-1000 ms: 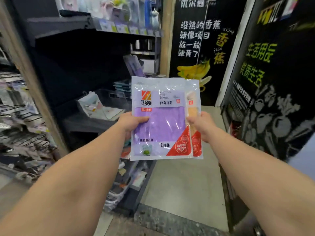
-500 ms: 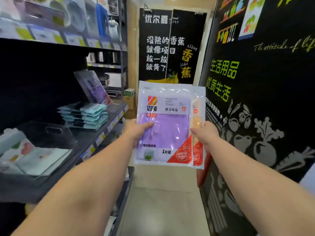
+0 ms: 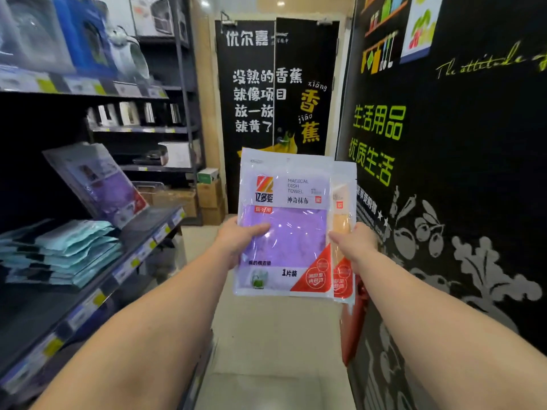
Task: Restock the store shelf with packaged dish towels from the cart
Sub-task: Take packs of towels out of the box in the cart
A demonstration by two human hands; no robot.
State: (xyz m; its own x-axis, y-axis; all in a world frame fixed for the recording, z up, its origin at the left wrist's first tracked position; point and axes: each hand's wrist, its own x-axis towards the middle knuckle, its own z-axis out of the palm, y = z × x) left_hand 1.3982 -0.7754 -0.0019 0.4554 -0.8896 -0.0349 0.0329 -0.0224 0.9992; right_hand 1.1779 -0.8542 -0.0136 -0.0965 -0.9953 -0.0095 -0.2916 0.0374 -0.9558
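I hold two packaged dish towels upright in front of me in the aisle. The purple dish towel pack (image 3: 291, 232) is in front, and an orange dish towel pack (image 3: 343, 220) peeks out behind its right edge. My left hand (image 3: 236, 242) grips the purple pack's left edge with the thumb on its face. My right hand (image 3: 353, 247) pinches the right edges of the packs. On the black store shelf (image 3: 148, 241) to the left lies a stack of teal towel packs (image 3: 68, 253), and a purple pack (image 3: 97, 182) leans upright behind it.
Upper shelves on the left carry kettles (image 3: 130, 54) and boxed goods. A black wall with painted vegetables (image 3: 444, 202) runs along the right. Cardboard boxes (image 3: 207, 199) stand at the aisle's far end by a black door (image 3: 275, 84). The tiled floor (image 3: 275, 350) lies between.
My view has swung up and along the aisle; the shelf with teal packs came closer on the left. Both hands keep the same hold on the packs.
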